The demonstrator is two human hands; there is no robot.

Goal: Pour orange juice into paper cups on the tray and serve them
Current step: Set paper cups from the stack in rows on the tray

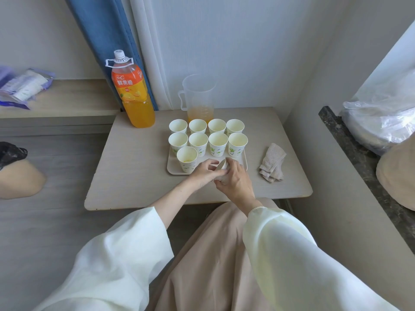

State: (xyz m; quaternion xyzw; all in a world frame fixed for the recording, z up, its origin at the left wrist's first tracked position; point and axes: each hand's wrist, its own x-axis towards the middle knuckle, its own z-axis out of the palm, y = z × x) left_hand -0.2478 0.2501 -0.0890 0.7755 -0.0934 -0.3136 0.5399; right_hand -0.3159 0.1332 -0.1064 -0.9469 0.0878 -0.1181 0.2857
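Observation:
A beige tray [171, 168] on a small table carries several white paper cups with green print. The front left cup [187, 159] shows a trace of orange juice at its bottom. Over the tray's front edge both hands hold one tilted paper cup [221, 168]: my left hand [203, 173] pinches its rim side and my right hand [235, 179] wraps around it. Behind the tray stands a clear plastic pitcher [198, 97] with a little juice in it. A large orange juice bottle [132, 90], capped, stands at the table's back left.
A crumpled beige cloth [272, 162] lies right of the tray. The table [134, 171] sits in a corner by a curtain. A shelf with a plastic packet [22, 86] is to the left; a dark ledge with plastic bags [379, 122] is to the right.

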